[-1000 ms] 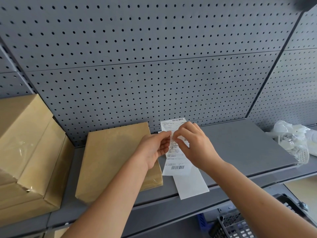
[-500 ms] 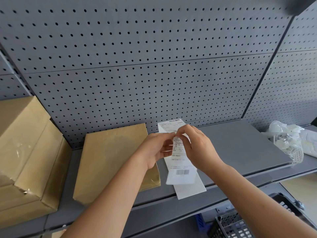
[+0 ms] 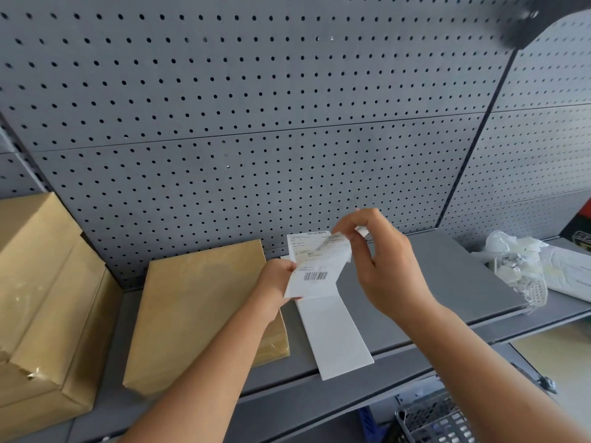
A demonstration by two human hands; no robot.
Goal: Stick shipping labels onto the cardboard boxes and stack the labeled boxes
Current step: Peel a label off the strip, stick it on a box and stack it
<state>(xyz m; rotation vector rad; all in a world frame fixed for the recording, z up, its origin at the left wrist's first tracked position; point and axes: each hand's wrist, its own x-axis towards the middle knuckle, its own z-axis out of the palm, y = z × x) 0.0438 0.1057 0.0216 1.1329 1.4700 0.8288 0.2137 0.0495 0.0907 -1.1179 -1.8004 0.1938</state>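
While both hands [image 3: 278, 289] [image 3: 388, 270] grip one label [image 3: 315, 276]: three boxes [image 3: 204, 311], one flat, two stacked.

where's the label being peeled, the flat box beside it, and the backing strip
shipping label [image 3: 315, 276]: head view, on its barcode.
flat cardboard box [image 3: 204, 308]: head view, middle of its top face.
backing strip [image 3: 339, 340]: head view, on the blank white part lying on the shelf.

— Change noted? The right hand [image 3: 388, 266] has risen, peeling the label [image 3: 316, 270] up off its backing [image 3: 335, 337].
— Confirmed. The label now curls; earlier it lay flat.
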